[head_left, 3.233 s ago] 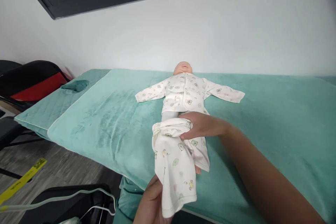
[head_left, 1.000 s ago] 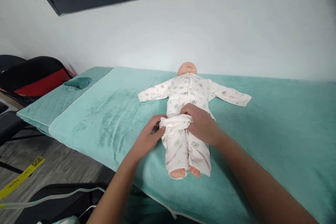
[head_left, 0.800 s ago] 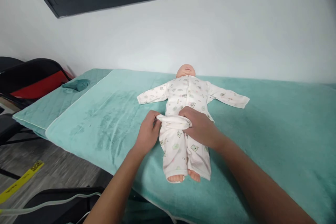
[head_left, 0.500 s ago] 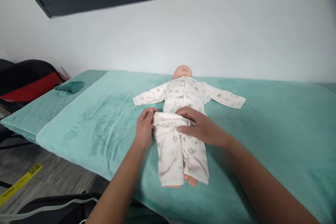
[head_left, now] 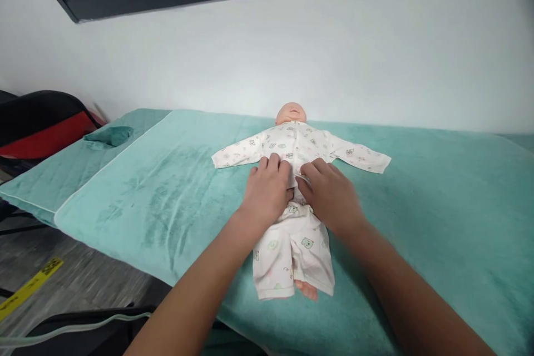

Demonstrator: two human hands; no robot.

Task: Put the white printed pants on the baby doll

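A baby doll lies on its back on the teal towel, arms spread. It wears a white printed top and matching trousers, with one bare foot showing at the cuffs. Both my hands rest side by side on the doll's waist. My left hand and my right hand have bent fingers pinching the lower edge of the top between them, over the trouser waistband.
The towel covers a padded table against a white wall. A small teal cloth lies at the table's far left. A black and red chair stands to the left. A yellow tape strip and a pale tube are on the floor.
The trousers went from bunched at the legs to pulled up to the waist. Both hands then moved from the waistband up onto the lower edge of the top.
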